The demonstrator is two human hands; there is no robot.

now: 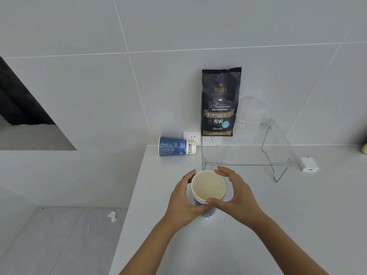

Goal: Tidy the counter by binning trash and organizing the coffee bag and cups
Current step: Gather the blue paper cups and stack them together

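A stack of blue-and-white paper cups (208, 188) stands upright on the white counter (258, 225), its cream inside facing up. My left hand (183, 201) wraps the stack's left side. My right hand (237, 197) holds its right side, thumb on the near rim. Another blue patterned cup (175, 146) lies on its side at the counter's back left corner. A black coffee bag (220, 103) stands upright on top of a clear acrylic shelf (246, 155), leaning against the tiled wall.
A white charger plug (308, 164) lies right of the shelf. Wall sockets (191, 138) sit behind the fallen cup. The counter's left edge drops to a lower floor with a scrap of white paper (112, 216). A yellowish object (364, 149) shows at the right border.
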